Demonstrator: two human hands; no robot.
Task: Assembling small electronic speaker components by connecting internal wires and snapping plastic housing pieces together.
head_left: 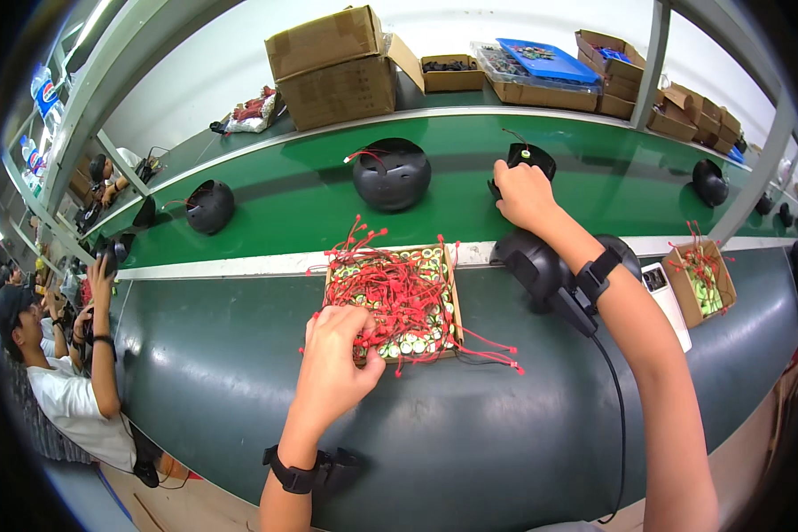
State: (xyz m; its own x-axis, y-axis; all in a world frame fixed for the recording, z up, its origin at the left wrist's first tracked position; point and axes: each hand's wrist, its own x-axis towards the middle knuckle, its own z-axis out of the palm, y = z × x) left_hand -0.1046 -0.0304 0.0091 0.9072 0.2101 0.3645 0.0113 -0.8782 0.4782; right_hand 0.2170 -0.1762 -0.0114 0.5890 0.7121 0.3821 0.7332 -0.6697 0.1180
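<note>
A dark bench runs across the front, and behind it lies a green belt, with a pale rail between them. On the bench, against the rail, sits a shallow cardboard box of green-and-white battery cells, heaped with red and black wires. The left hand is at the box's near left part, fingers bent down into the tangle; I cannot tell whether they have hold of anything. The right hand is over the belt, fingers curled close against a black shell; whether they grip it or only rest there is hidden. A small single cell shows at the shell's far side.

The wires look quick to snag, so a cell is best taken by its body and eased up slowly, its lead teased loose rather than pulled. The shell would want steadying meanwhile.

As for edges, the rail stands between box and belt, and anything carried across should clear it. Loose leads spill past the box's right side. The right forearm passes above dark rounded parts and a cable. The freest room seems to be left of the box.
</note>
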